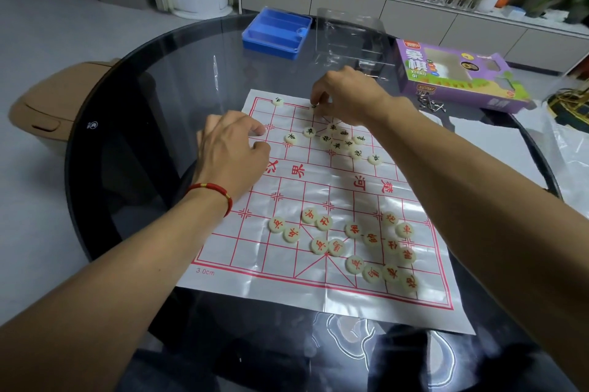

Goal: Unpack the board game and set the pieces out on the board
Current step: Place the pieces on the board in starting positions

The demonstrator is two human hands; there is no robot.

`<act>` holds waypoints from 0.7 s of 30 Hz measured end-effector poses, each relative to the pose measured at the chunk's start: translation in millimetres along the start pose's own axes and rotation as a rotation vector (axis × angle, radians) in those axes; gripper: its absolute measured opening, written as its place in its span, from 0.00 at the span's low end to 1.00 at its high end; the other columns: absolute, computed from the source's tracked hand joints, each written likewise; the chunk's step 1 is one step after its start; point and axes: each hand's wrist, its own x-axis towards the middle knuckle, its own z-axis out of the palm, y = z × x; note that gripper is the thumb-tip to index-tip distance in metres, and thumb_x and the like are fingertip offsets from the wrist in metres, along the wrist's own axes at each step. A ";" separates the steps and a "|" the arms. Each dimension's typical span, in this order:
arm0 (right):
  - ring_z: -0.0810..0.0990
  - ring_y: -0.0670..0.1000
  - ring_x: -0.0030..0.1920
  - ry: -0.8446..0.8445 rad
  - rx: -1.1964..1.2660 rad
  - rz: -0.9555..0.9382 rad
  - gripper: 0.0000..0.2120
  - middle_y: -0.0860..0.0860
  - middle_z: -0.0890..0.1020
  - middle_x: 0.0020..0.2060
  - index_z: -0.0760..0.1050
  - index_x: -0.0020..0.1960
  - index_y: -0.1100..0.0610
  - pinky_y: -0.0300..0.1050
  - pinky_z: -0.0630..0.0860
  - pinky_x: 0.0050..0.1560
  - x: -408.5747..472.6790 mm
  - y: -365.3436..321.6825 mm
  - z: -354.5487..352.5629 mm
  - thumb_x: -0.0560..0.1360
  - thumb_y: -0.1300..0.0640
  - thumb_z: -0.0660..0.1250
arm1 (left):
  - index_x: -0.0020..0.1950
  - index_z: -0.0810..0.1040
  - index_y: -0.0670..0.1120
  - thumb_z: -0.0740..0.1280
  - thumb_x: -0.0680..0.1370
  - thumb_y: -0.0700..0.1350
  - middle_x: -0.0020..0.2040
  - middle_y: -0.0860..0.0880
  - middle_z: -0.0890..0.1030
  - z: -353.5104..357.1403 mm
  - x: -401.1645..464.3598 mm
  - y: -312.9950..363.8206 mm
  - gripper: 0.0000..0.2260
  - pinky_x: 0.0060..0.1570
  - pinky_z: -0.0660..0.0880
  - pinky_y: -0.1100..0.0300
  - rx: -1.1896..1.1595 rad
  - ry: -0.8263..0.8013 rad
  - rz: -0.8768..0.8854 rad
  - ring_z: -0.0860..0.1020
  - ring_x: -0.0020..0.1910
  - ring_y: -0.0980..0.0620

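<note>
Nearest me, the red-lettered pieces (350, 245) lie in a loose scatter at the board's (312, 187) six o'clock end; the thin paper sheet lies flat on the dark glass table (134, 111). At nine o'clock my left hand (229, 149) rests on the board's edge, fingers loosely curled and holding nothing. The black-lettered pieces (342, 141) cluster past the river line. At twelve o'clock my right hand (347, 95) pinches one piece (313, 107) against the far row. Beyond lie the blue tray (276, 33) and purple box (455, 73).
</note>
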 end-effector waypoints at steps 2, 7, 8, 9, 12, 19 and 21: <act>0.83 0.57 0.52 0.002 -0.010 -0.008 0.10 0.52 0.84 0.53 0.82 0.57 0.52 0.59 0.82 0.53 0.7 -0.8 -1.2 0.76 0.55 0.73 | 0.60 0.80 0.50 0.67 0.79 0.46 0.65 0.51 0.77 -0.7 0.0 -0.5 0.11 0.66 0.65 0.51 -0.013 -0.001 -0.005 0.69 0.65 0.47; 0.83 0.56 0.52 0.012 -0.031 -0.009 0.11 0.53 0.84 0.53 0.81 0.59 0.56 0.58 0.82 0.54 1.1 -1.8 -0.5 0.78 0.56 0.72 | 0.60 0.82 0.49 0.66 0.79 0.46 0.64 0.51 0.78 -1.5 1.4 -2.8 0.11 0.65 0.66 0.52 -0.071 0.001 -0.017 0.69 0.65 0.48; 0.83 0.57 0.52 0.019 -0.026 -0.004 0.12 0.54 0.84 0.53 0.81 0.60 0.56 0.58 0.82 0.54 0.5 -1.6 -0.5 0.78 0.56 0.72 | 0.60 0.83 0.49 0.66 0.80 0.46 0.64 0.50 0.79 -1.3 2.0 -3.5 0.11 0.64 0.66 0.52 -0.085 0.001 -0.018 0.70 0.65 0.48; 0.83 0.57 0.52 0.036 -0.019 0.000 0.12 0.54 0.84 0.54 0.81 0.60 0.56 0.58 0.82 0.54 -0.8 -1.2 -1.2 0.78 0.55 0.72 | 0.60 0.83 0.49 0.66 0.80 0.45 0.64 0.50 0.79 -1.2 2.8 -4.7 0.11 0.63 0.67 0.53 -0.099 0.001 -0.020 0.70 0.64 0.48; 0.84 0.55 0.51 0.114 0.018 -0.014 0.10 0.53 0.85 0.53 0.82 0.58 0.55 0.57 0.83 0.52 -8.6 -3.0 -5.1 0.78 0.55 0.71 | 0.60 0.83 0.48 0.65 0.80 0.42 0.64 0.49 0.79 -2.0 4.1 -6.6 0.11 0.62 0.69 0.55 -0.166 0.011 -0.050 0.71 0.64 0.47; 0.82 0.48 0.52 -0.019 0.095 -0.178 0.14 0.49 0.84 0.56 0.81 0.62 0.53 0.49 0.82 0.55 -29.9 -31.3 -6.9 0.77 0.55 0.73 | 0.62 0.81 0.50 0.63 0.81 0.41 0.60 0.51 0.81 -15.9 0.9 -5.4 0.13 0.55 0.80 0.56 -0.456 0.076 -0.211 0.79 0.56 0.52; 0.80 0.47 0.51 -0.037 0.087 -0.190 0.16 0.49 0.83 0.57 0.81 0.63 0.52 0.49 0.82 0.55 -29.9 -37.3 -5.7 0.76 0.55 0.74 | 0.61 0.82 0.51 0.61 0.82 0.41 0.56 0.54 0.81 -20.5 1.2 -5.3 0.13 0.49 0.80 0.61 -0.509 0.075 -0.246 0.80 0.52 0.55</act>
